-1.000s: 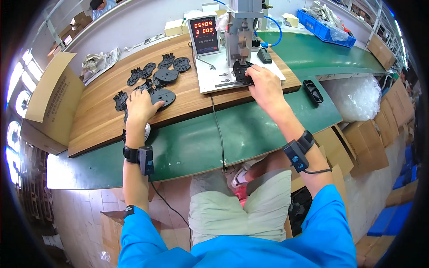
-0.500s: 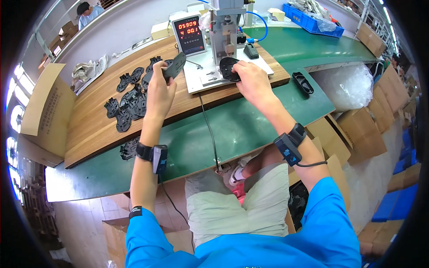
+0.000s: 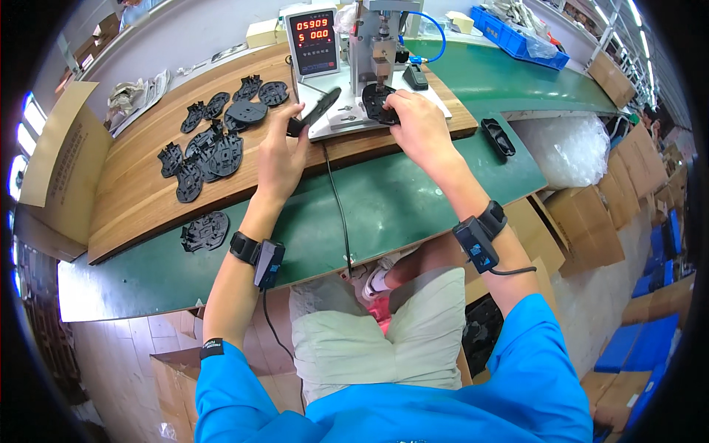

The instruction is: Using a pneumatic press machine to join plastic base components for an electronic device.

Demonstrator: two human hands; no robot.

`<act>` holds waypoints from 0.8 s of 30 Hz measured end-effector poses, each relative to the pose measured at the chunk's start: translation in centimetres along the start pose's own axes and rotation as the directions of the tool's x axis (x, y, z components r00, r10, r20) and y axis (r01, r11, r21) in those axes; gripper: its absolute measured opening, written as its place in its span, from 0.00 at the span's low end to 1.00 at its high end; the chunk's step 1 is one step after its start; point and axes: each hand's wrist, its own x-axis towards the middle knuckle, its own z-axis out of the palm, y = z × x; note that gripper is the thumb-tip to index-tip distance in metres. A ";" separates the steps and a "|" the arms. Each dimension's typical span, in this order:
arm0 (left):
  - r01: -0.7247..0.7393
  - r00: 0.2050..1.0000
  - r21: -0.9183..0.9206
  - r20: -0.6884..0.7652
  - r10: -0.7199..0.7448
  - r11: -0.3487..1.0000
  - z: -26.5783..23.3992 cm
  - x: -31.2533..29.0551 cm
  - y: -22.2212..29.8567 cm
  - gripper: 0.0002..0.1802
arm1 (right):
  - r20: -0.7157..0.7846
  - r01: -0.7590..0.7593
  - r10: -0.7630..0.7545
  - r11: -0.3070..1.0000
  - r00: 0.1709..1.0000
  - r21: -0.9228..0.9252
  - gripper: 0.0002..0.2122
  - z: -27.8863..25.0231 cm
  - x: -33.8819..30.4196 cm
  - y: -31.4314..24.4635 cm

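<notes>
Across the near and middle scene, a green worktable [image 3: 413, 177] is spread, and on its left half a wooden board [image 3: 136, 196] is laid. At the far left, a tall cardboard carton [image 3: 63, 155] is seen with a flap raised; its contents are hidden. At the right, beneath the table's far extension, a clear plastic bag [image 3: 567, 151] is bulged out; what is held in it cannot be told. At the far right, a blue plastic crate [image 3: 509, 38] is filled with crumpled pale wrappings [image 3: 521, 16]. On a white base at the board's right end, a metal bench press [image 3: 363, 55] is mounted, with a digital counter box [image 3: 315, 44] set to its left.

By the left hand [image 3: 281, 151], a tilted black plate [image 3: 322, 107] is pinched between thumb and fingers, just left of the press. By the right hand [image 3: 419, 122], a black plastic base [image 3: 377, 103] is gripped at its right edge under the press head. Loose black bases [image 3: 225, 153] are scattered over the board. Near the table's right edge, a hollow black shell [image 3: 498, 138] is placed.
</notes>
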 end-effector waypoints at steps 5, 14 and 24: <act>-0.095 0.995 -0.030 -0.013 0.095 0.995 0.6 -0.1 0.3 0.23 | -0.017 -0.011 0.011 1.000 1.000 0.002 0.14 -0.1 0.2 -0.3; -0.334 0.937 0.042 0.120 0.327 0.942 1.5 1.3 4.6 0.23 | -0.380 -0.061 0.194 0.940 0.904 0.335 0.09 -4.1 -5.3 -0.7; -0.484 0.857 0.303 0.353 0.375 0.821 9.2 4.6 5.4 0.21 | -0.216 -0.451 0.531 0.829 0.819 0.331 0.14 -8.1 -30.8 -2.7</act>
